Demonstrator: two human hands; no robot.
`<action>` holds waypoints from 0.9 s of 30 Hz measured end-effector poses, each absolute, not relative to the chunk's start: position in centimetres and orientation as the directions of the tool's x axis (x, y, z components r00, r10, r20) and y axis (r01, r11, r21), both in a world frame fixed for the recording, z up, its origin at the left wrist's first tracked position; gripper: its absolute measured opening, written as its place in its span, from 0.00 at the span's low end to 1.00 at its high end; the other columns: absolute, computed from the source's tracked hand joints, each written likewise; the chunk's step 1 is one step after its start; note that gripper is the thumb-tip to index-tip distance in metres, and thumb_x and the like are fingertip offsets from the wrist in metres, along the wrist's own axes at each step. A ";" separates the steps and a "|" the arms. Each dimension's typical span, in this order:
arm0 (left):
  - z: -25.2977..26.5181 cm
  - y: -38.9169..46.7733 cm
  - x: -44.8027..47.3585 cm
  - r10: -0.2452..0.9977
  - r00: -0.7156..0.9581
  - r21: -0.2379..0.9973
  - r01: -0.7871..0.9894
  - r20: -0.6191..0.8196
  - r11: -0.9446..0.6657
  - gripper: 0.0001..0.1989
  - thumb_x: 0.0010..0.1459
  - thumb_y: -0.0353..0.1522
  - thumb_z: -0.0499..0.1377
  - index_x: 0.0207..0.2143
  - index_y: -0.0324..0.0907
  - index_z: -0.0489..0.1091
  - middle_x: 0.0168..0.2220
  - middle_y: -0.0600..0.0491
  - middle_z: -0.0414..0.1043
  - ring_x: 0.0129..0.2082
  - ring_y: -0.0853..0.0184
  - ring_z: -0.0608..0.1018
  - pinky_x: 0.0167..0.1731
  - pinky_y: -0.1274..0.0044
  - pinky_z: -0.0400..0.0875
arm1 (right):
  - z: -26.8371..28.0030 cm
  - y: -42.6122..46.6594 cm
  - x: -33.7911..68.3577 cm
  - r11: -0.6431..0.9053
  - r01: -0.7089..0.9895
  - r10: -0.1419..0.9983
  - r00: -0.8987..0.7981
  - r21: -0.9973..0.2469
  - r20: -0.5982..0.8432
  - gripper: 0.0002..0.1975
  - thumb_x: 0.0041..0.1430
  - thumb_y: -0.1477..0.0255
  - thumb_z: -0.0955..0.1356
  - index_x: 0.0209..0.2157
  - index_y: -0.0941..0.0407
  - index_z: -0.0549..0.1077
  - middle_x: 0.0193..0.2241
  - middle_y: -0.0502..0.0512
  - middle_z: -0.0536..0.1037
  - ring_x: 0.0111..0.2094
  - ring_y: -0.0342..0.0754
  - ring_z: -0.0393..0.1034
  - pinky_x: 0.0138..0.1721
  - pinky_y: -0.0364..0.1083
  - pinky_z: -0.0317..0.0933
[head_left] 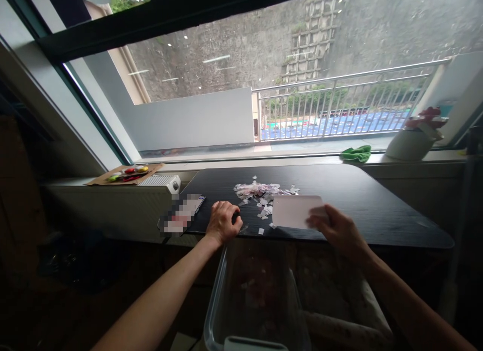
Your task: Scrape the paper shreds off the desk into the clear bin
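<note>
My right hand (332, 225) grips a flat, pale scraper (292, 211) by its right end. The scraper is a rectangular sheet with rounded corners, tilted over the black table (358, 200). Just left of and behind it lies a loose pile of small white and pinkish paper scraps (260, 191), with single pieces scattered toward the front edge. My left hand (224, 221) rests by that edge, left of the scraps, its fingers curled; what is inside them, if anything, is hidden. Below the edge, between my arms, stands a clear plastic bin (213, 311) with some pale scraps inside.
A phone (184, 213), partly pixelated, lies at the table's left end. Beyond it, cardboard (109, 175) with colourful items rests on a white radiator (121, 202). A green cloth (356, 153) and a pale container with a red top (413, 137) stand along the window.
</note>
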State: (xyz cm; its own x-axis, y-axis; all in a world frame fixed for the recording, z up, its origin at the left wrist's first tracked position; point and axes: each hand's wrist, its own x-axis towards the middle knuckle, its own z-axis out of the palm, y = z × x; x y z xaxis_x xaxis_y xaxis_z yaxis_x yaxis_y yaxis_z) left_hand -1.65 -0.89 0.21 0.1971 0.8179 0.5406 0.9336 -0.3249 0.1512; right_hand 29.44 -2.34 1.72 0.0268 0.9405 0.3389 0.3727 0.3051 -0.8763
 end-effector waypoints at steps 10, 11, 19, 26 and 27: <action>0.4 -1.1 -1.5 0.823 0.188 0.157 0.935 0.536 -0.317 0.05 0.52 0.31 0.55 0.31 0.43 0.70 0.33 0.50 0.70 0.40 0.59 0.71 0.53 0.61 0.60 | 1.8 -3.8 26.4 0.345 0.297 0.938 -0.077 -0.891 0.338 0.12 0.50 0.61 0.68 0.32 0.55 0.73 0.27 0.55 0.80 0.27 0.50 0.74 0.30 0.48 0.70; 0.4 -1.1 -1.5 0.822 0.188 0.158 0.935 0.538 -0.317 0.05 0.51 0.31 0.55 0.31 0.43 0.69 0.33 0.50 0.70 0.40 0.59 0.71 0.53 0.61 0.61 | 1.5 -3.8 26.6 0.337 0.305 0.941 -0.087 -0.891 0.327 0.12 0.50 0.61 0.69 0.33 0.55 0.73 0.27 0.55 0.80 0.27 0.50 0.74 0.30 0.48 0.70; 0.4 -1.0 -1.6 0.815 0.201 0.157 0.929 0.544 -0.334 0.05 0.51 0.32 0.55 0.31 0.44 0.69 0.32 0.50 0.70 0.40 0.58 0.71 0.53 0.61 0.60 | 1.8 -2.6 33.7 0.209 0.517 0.873 0.284 -0.830 0.396 0.13 0.45 0.61 0.70 0.30 0.55 0.74 0.22 0.52 0.78 0.23 0.49 0.71 0.25 0.46 0.65; 0.1 -0.9 -1.8 0.794 0.206 0.153 0.924 0.572 -0.349 0.06 0.51 0.32 0.54 0.31 0.44 0.70 0.32 0.51 0.71 0.39 0.58 0.72 0.52 0.60 0.60 | 2.5 -1.0 32.2 0.240 0.440 0.917 0.191 -0.865 0.351 0.11 0.46 0.63 0.68 0.29 0.56 0.74 0.21 0.51 0.76 0.23 0.46 0.69 0.24 0.45 0.64; 0.1 -0.9 -1.8 0.794 0.208 0.151 0.924 0.571 -0.351 0.06 0.51 0.32 0.54 0.31 0.44 0.70 0.32 0.50 0.71 0.39 0.58 0.72 0.52 0.60 0.61 | 2.6 -1.1 32.5 0.225 0.455 0.922 0.186 -0.862 0.339 0.11 0.45 0.63 0.68 0.29 0.56 0.74 0.21 0.50 0.75 0.22 0.46 0.68 0.24 0.44 0.63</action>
State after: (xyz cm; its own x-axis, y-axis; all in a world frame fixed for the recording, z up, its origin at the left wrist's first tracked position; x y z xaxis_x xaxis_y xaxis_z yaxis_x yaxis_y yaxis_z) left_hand -1.78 -0.88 0.11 0.2079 0.7942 0.5710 0.9241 -0.3508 0.1514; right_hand 32.54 -1.14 2.57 0.1864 0.9221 0.3392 0.4549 0.2250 -0.8616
